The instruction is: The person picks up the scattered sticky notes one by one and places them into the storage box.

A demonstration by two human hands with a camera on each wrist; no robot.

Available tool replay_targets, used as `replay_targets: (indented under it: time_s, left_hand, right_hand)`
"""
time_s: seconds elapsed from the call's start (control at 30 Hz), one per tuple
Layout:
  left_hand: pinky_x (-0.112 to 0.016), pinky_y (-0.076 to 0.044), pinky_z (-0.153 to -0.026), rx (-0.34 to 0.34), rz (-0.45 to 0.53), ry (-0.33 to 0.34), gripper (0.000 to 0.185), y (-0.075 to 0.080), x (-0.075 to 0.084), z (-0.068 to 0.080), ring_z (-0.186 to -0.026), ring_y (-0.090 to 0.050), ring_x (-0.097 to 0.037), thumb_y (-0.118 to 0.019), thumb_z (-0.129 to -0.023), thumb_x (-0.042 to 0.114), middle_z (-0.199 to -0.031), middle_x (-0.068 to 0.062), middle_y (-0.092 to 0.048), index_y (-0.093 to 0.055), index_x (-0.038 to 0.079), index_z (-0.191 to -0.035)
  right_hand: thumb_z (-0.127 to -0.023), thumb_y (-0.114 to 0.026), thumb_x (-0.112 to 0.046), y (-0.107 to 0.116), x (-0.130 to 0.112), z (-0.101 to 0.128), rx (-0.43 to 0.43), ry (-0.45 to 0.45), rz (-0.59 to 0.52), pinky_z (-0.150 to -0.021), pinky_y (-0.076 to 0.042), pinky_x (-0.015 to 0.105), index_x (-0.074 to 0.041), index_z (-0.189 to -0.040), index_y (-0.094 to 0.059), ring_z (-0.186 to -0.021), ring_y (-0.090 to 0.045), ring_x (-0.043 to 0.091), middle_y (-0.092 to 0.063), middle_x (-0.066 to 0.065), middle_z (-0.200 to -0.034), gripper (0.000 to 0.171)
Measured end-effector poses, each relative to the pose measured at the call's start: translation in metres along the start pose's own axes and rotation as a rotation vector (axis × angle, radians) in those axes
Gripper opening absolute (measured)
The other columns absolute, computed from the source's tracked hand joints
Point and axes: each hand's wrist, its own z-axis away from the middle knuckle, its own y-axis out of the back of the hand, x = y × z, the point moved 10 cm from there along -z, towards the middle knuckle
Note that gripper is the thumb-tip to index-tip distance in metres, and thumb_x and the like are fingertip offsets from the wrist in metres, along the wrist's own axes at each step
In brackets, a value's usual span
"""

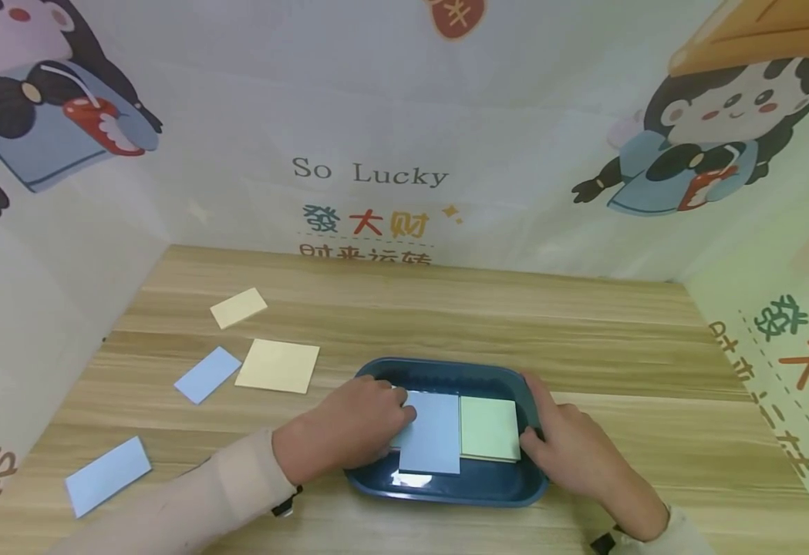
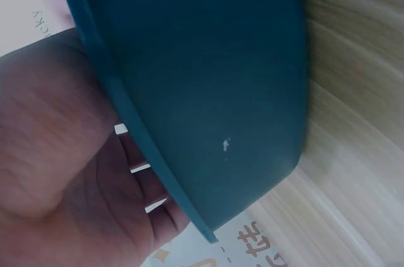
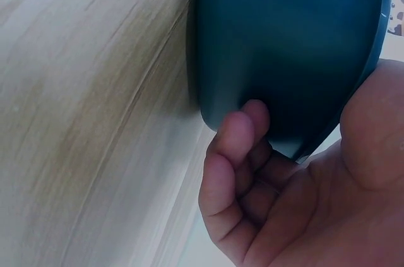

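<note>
Dark blue-green plastic tray (image 1: 446, 486) sits near the front edge of the light wooden worktop (image 1: 584, 339), about midway along it, and holds two paper sheets side by side: a pale blue rectangular sheet (image 1: 432, 432) and a pale green square sheet (image 1: 490, 428) touching its right edge. The left hand (image 1: 352, 428) reaches over the tray's left rim, its fingers extended onto the blue sheet, pressing rather than gripping. The right hand (image 1: 571, 451) clasps the tray's right rim; in the right wrist view its fingers (image 3: 237, 147) curl under the tray's outer wall. To seat the blue sheet well, I judge it best to keep the tray steadied by that rim while the left fingers slide the sheet flat and square against the green one, without lifting an edge. Four more sheets lie on the worktop toward its left edge: two pale yellow ones (image 1: 278, 365) (image 1: 238, 307) and two pale blue ones (image 1: 207, 374) (image 1: 108, 475), all apart from one another.
</note>
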Motion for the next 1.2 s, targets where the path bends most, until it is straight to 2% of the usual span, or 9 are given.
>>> replay_targets:
  time_s: [0.37,0.6,0.9,1.07,1.2]
  left_hand:
    - [-0.035,-0.063,-0.084,0.023,0.019,0.001,0.040,0.003,-0.002,0.000,-0.093,-0.073,-0.019,-0.089,-0.093,0.044,-0.107,-0.005,-0.079,-0.083,0.011,-0.115]
    - [-0.037,-0.062,-0.091,0.001,0.002,0.055,0.059,0.001,-0.013,0.001,-0.106,-0.064,-0.023,-0.089,-0.090,0.054,-0.126,-0.010,-0.069,-0.078,0.014,-0.133]
    - [-0.041,-0.061,-0.097,-0.065,-0.017,0.117,0.070,-0.005,-0.018,0.001,-0.110,-0.067,-0.025,-0.086,-0.089,0.065,-0.123,-0.011,-0.074,-0.075,0.016,-0.139]
    - [-0.040,-0.060,-0.098,-0.075,-0.010,0.142,0.071,-0.005,-0.019,0.000,-0.111,-0.067,-0.026,-0.084,-0.089,0.067,-0.123,-0.011,-0.074,-0.074,0.016,-0.137]
    - [-0.040,-0.060,-0.096,-0.065,-0.013,0.135,0.071,-0.004,-0.018,0.002,-0.110,-0.067,-0.026,-0.085,-0.088,0.065,-0.123,-0.011,-0.074,-0.074,0.015,-0.137]
  right_hand:
    - [-0.098,-0.062,-0.005,0.001,0.001,0.000,0.002,-0.011,0.003,-0.041,-0.037,0.026,0.003,-0.167,-0.030,-0.041,-0.041,0.005,-0.046,-0.008,-0.056,0.077]
    - [-0.098,-0.061,-0.005,0.000,0.001,-0.001,-0.004,-0.014,-0.003,-0.042,-0.038,0.026,0.003,-0.167,-0.030,-0.042,-0.041,0.006,-0.047,-0.008,-0.056,0.076]
    - [-0.098,-0.061,-0.005,0.001,-0.001,-0.001,-0.006,-0.014,-0.003,-0.042,-0.038,0.027,0.003,-0.167,-0.031,-0.042,-0.042,0.006,-0.047,-0.007,-0.056,0.076]
    - [-0.098,-0.061,-0.005,0.001,-0.001,-0.001,-0.010,-0.027,-0.007,-0.042,-0.038,0.027,0.002,-0.167,-0.031,-0.042,-0.042,0.006,-0.047,-0.007,-0.056,0.076]
    - [-0.098,-0.061,-0.005,0.000,0.000,-0.001,-0.015,-0.031,-0.009,-0.042,-0.037,0.027,0.002,-0.167,-0.031,-0.042,-0.042,0.007,-0.046,-0.007,-0.056,0.076]
